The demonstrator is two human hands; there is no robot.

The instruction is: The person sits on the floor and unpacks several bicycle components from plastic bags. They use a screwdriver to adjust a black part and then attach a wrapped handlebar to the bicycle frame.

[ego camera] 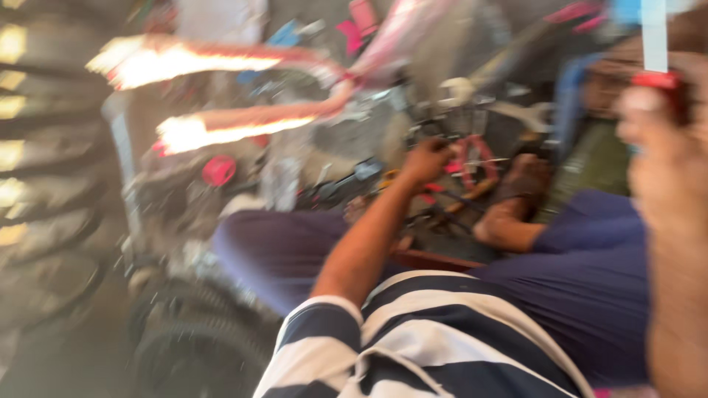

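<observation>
The whole view is motion-blurred. My left arm reaches out from a striped sleeve, and my left hand is curled among the pink bicycle parts and dark metal pieces ahead of my knees. The blur hides whether it grips anything. My right hand is raised close to the camera at the right edge. Its fingers are closed around a red-ended thing with a white strip sticking up.
A pink bicycle frame slants across the top left in bright light. Dark knobbly tyres lie at the lower left. My blue-trousered legs and a sandalled foot fill the middle. Clutter fills the background.
</observation>
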